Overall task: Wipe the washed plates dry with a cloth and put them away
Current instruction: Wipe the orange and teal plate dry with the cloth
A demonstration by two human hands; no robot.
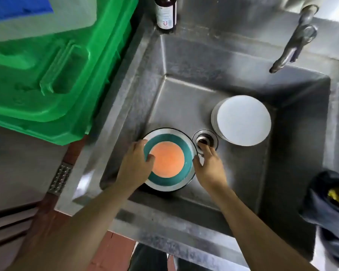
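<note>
Sink, brushed steel, scuffed and dull. Coloured plate: round, glossy, orange centre, teal ring, white rim; sits on basin floor at 7 o'clock from drain. Left hand curls over its 9 o'clock rim, fingertips on teal. Right hand at 3 o'clock edge, fingers loosely spread; grip unclear. Left is nearer. Stack of plain white plates lies at 2 o'clock, well apart. Dark cloth at 4 o'clock on rim.
</note>
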